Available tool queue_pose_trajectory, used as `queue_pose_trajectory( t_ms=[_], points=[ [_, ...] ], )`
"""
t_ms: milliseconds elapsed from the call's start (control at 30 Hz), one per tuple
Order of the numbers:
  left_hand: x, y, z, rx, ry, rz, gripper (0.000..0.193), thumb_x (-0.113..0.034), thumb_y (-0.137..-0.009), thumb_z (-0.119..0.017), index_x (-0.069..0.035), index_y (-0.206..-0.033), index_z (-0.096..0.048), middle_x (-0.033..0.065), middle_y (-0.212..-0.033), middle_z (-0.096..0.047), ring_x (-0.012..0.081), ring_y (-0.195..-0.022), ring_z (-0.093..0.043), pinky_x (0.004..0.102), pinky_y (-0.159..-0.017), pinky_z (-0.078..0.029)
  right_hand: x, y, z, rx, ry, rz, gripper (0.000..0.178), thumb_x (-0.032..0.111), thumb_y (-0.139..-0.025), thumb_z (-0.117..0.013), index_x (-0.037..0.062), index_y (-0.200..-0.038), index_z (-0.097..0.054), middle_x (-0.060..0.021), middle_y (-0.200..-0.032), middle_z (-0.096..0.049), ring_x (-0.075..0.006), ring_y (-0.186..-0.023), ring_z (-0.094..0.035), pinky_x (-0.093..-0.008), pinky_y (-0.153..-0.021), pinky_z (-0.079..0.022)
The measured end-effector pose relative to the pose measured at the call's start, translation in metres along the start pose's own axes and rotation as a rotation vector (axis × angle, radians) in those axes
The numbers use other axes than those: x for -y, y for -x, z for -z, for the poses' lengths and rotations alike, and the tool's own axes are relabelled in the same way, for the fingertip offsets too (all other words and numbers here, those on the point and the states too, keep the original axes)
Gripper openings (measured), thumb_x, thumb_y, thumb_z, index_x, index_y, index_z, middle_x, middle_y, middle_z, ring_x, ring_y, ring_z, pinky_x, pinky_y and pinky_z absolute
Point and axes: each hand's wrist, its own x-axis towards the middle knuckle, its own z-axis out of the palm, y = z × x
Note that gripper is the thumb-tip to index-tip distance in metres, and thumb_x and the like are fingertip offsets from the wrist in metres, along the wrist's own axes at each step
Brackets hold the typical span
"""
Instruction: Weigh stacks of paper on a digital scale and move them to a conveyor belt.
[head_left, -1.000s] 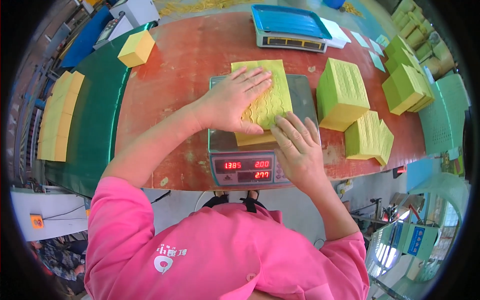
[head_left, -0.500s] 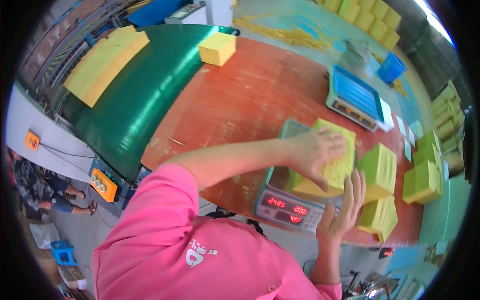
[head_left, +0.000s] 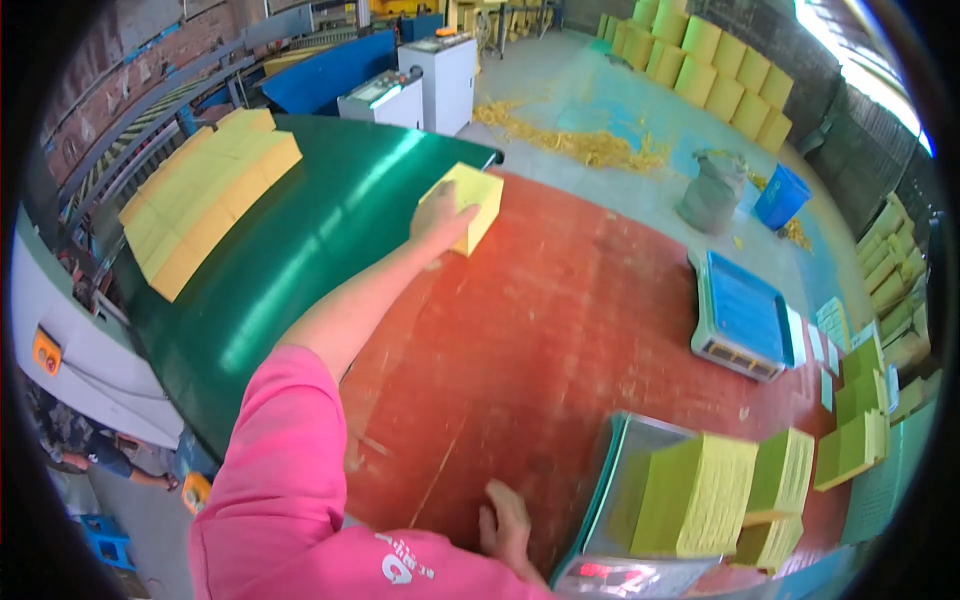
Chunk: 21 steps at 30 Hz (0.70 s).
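Note:
At the far left corner of the red table, a block-shaped stack of yellow paper sits beside the green conveyor belt. My left hand reaches out to it and grips its near left side, thumb across the top. My right hand is low over the table's near edge, fingers loosely bent and apart, holding nothing. To its right is a weighing scale with a lit red display. Another yellow paper stack stands on the scale, next to further yellow stacks.
A long row of yellow stacks lies on the belt's far left. A second scale with a blue tray stands at the table's right. Beyond are a grey sack, a blue bin and piled yellow bundles.
My left hand has left the stack on the scale and reached far left to the corner stack. The right hand has moved left, off that same stack. The view has shifted too.

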Motion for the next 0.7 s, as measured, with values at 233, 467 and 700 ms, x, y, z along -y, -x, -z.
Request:
queue_pose_trajectory(
  t_ms=[233, 467, 700],
  points=[
    [0.123, -0.113, -0.057, 0.38, 0.049, 0.295, 0.08, -0.063, -0.085, -0.059, 0.012, -0.112, -0.063, 0.0275, -0.113, -0.066, 0.0365, -0.105, -0.065, 0.0427, -0.09, -0.05, 0.012, -0.012, -0.021, -0.066, 0.029, -0.105, 0.027, 0.0, -0.083, -0.065, -0.0001, -0.11, -0.067, -0.0199, -0.117, -0.065, -0.0391, -0.108, -0.061, -0.0447, -0.094, -0.049],
    [0.085, -0.085, -0.055, 0.659, 0.148, 0.046, 0.061, -0.054, -0.083, -0.07, 0.0, -0.111, -0.066, 0.019, -0.102, -0.071, 0.0271, -0.092, -0.068, 0.038, -0.079, -0.052, 0.023, -0.026, -0.018, -0.063, 0.041, -0.088, 0.028, -0.002, -0.083, -0.065, -0.001, -0.111, -0.066, -0.0202, -0.12, -0.063, -0.0385, -0.108, -0.061, -0.0435, -0.093, -0.049],
    [-0.053, 0.082, -0.034, 1.063, 0.199, -0.488, 0.061, -0.058, -0.086, -0.064, -0.007, -0.118, -0.056, 0.0183, -0.112, -0.065, 0.0352, -0.103, -0.063, 0.0447, -0.087, -0.049, 0.033, -0.022, 0.002, -0.197, -0.078, -0.083, 0.03, -0.003, -0.085, -0.062, -0.0005, -0.116, -0.063, -0.0206, -0.126, -0.061, -0.0365, -0.114, -0.06, -0.0418, -0.096, -0.049]
  ],
)
